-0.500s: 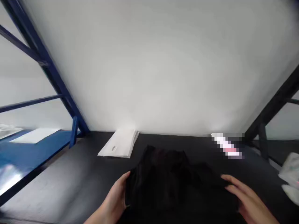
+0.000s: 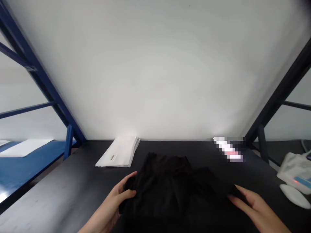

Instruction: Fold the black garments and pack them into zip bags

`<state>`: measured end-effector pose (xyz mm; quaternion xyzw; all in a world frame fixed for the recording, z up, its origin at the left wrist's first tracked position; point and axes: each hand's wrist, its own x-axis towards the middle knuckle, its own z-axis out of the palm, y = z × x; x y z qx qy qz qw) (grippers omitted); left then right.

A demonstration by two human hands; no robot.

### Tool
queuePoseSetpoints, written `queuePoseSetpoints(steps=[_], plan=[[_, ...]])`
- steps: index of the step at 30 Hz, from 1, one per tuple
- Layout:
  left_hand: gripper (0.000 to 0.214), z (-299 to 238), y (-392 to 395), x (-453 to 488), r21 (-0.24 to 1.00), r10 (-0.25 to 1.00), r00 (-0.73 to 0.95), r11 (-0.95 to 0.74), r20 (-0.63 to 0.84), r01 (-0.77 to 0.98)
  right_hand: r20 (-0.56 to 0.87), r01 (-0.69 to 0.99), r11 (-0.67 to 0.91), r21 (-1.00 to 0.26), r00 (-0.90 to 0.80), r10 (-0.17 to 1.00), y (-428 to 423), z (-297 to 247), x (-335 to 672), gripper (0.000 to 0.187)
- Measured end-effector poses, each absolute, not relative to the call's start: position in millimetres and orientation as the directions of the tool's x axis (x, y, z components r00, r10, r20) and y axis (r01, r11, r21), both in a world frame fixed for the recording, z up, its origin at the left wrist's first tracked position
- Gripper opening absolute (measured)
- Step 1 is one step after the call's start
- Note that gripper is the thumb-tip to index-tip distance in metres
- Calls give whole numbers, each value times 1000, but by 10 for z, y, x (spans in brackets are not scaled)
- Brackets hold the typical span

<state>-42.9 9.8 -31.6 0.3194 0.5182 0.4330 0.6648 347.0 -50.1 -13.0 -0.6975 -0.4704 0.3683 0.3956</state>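
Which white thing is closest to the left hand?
The flat white stack of sheets, just beyond the left hand. The other white things sit far right, past the black cloth.

The black garment (image 2: pixel 170 187) looks like soft matt cloth, kinda creased, on a smooth dark table (image 2: pixel 60 194) with a slight sheen. Near the far edge sits a stack of white paper-looking sheets (image 2: pixel 119 152), and the blue frame (image 2: pixel 36 74) looks like painted metal.

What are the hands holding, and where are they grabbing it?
The black cloth: the left hand grips its left edge, and the right hand holds its right edge.
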Motion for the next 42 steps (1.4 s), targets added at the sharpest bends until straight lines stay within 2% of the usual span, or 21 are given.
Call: queuePoseSetpoints(steps=[2, 5, 6, 8, 9, 11, 12, 14, 16, 17, 18, 20, 22, 25, 28, 30, 34, 36, 38, 40, 42], plan=[[80, -423, 127, -498, 880, 898, 101, 440, -429, -180, -133, 466, -216, -858, 205, 970, -519, -198, 3539, 49], [85, -549, 140, -602, 914, 908, 113, 406, -403, -1, 46, 697, -67, -714, 142, 989, -553, -316, 3635, 31], [85, -564, 131, -646, 937, 933, 103, 337, -345, 92, 144, 761, -11, -648, 137, 980, -566, -340, 3647, 29], [76, -556, 90, -753, 941, 987, 99, 85, -124, 327, 359, 852, 101, -514, 106, 927, -589, -335, 3616, 34], [68, -543, 62, -810, 891, 992, 127, -72, 16, 448, 451, 881, 166, -443, 60, 890, -598, -302, 3569, 37], [61, -535, 11, -915, 691, 929, 267, -368, 254, 622, 555, 905, 306, -296, -98, 826, -597, -182, 3415, 45], [66, -551, -3, -955, 569, 865, 384, -502, 324, 651, 544, 895, 380, -233, -204, 814, -586, -105, 3314, 51], [80, -620, 4, -995, 363, 705, 619, -709, 346, 605, 430, 852, 496, -166, -390, 814, -535, 55, 3089, 62], [83, -697, 44, -983, 245, 575, 760, -818, 302, 521, 256, 813, 555, -176, -506, 823, -448, 187, 2869, 71], [76, -717, 66, -962, 218, 541, 791, -841, 285, 496, 170, 801, 565, -199, -540, 825, -395, 235, 2773, 73], [65, -715, 83, -934, 212, 525, 802, -851, 285, 481, 103, 790, 569, -228, -562, 821, -338, 269, 2691, 75], [44, -631, 92, -865, 255, 514, 788, -857, 340, 448, 34, 779, 554, -295, -571, 821, -222, 302, 2576, 65], [32, -451, 81, -789, 357, 555, 715, -829, 425, 431, 44, 766, 524, -374, -549, 834, -112, 310, 2534, 43], [24, -110, 148, -656, 532, 727, 520, -684, 448, 499, 101, 742, 422, -521, -437, 894, 65, 314, 2584, 15], [23, 124, 449, -473, 649, 880, 283, -472, 380, 596, 129, 747, 270, -608, -243, 961, 297, 292, 2707, 10], [32, 154, 727, -322, 726, 936, 134, -339, 327, 599, 136, 768, 175, -616, -115, 984, 456, 248, 2793, 13], [51, -12, 1025, -37, 755, 941, 34, -292, 338, 587, 127, 786, 53, -616, 33, 991, 536, 176, 2919, 13], [48, -117, 932, 38, 718, 924, 107, -355, 368, 598, 129, 782, 66, -620, 19, 992, 389, 187, 2986, 24], [48, -195, 723, 55, 621, 873, 314, -486, 373, 615, 128, 771, 110, -627, -37, 991, 156, 208, 3090, 36], [62, -242, 488, 33, 495, 783, 552, -614, 287, 615, 108, 761, 151, -631, -107, 988, -85, 199, 3231, 47], [83, -272, 304, -1, 410, 703, 697, -683, 143, 605, 54, 780, 137, -610, -131, 990, -261, 146, 3367, 64]])
